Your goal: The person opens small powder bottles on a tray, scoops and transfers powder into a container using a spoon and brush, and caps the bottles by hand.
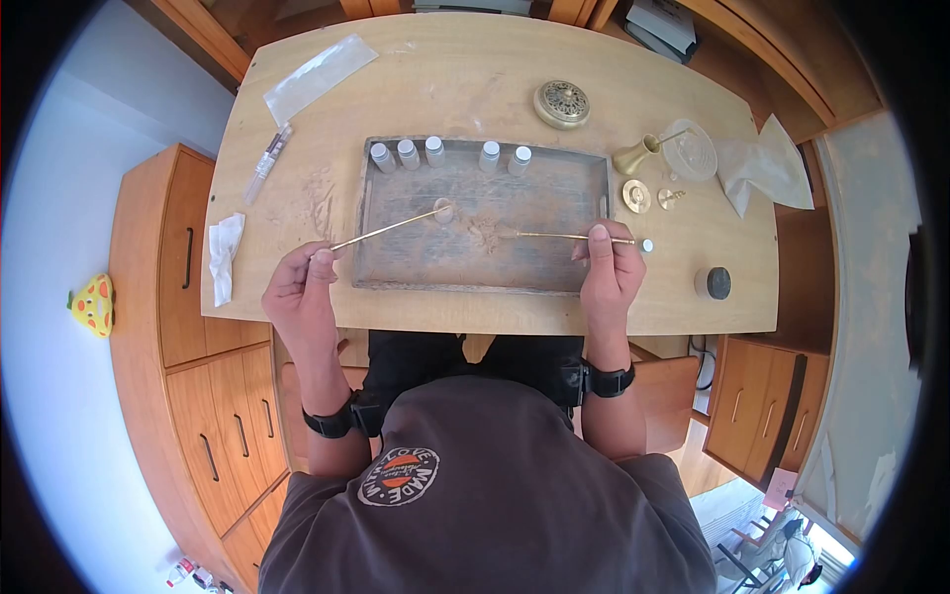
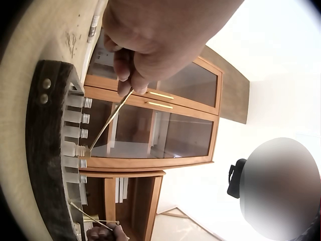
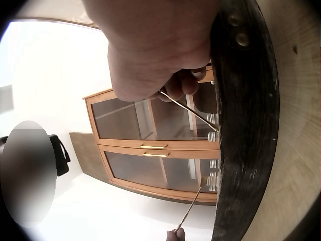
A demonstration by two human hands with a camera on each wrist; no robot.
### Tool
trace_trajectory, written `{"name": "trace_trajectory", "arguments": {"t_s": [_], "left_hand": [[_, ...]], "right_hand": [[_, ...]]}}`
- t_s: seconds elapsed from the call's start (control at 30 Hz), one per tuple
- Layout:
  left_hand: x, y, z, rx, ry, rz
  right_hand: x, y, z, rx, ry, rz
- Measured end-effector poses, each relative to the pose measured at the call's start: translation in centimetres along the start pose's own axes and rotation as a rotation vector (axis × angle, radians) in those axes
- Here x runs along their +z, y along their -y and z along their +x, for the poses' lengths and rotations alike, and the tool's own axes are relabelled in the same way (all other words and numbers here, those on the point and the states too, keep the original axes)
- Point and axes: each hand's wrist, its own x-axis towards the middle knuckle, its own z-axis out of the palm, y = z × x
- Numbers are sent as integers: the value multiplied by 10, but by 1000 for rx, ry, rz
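My left hand (image 1: 302,295) pinches a thin brass stick (image 1: 384,229) near its end. The stick's far tip meets the mouth of an uncapped small bottle (image 2: 70,149) standing in a dark wooden tray (image 1: 406,277). Between thumb and fingers, my right hand (image 1: 611,272) holds a second slim brass tool (image 1: 559,236), laid nearly level over the tray's right edge. Its tip is at a scattered heap of brown powder (image 1: 482,234), just right of the uncapped bottle. Several white-capped bottles (image 1: 409,153) line the tray's back side.
Behind the tray sits a pierced brass burner (image 1: 562,104). A brass vase (image 1: 636,154), a clear dish (image 1: 690,150), brass discs (image 1: 636,196), a plastic bag (image 1: 762,168) and a dark-lidded jar (image 1: 713,283) are on the right. A pen-like tube (image 1: 267,163) and a tissue (image 1: 225,257) lie left.
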Motion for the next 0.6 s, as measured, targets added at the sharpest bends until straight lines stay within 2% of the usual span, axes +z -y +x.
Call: {"name": "trace_trajectory", "arguments": {"t_s": [0.37,0.53,0.6], "left_hand": [[-1,-4,-2,14,18,-9],[-1,2,-6,26,215,95],[1,5,-8,46,200,117]], "right_hand": [[0,2,0,-29,-44,-25],[0,-2,1,-50,-102,27],[0,-2,2,-25,-113,25]]}}
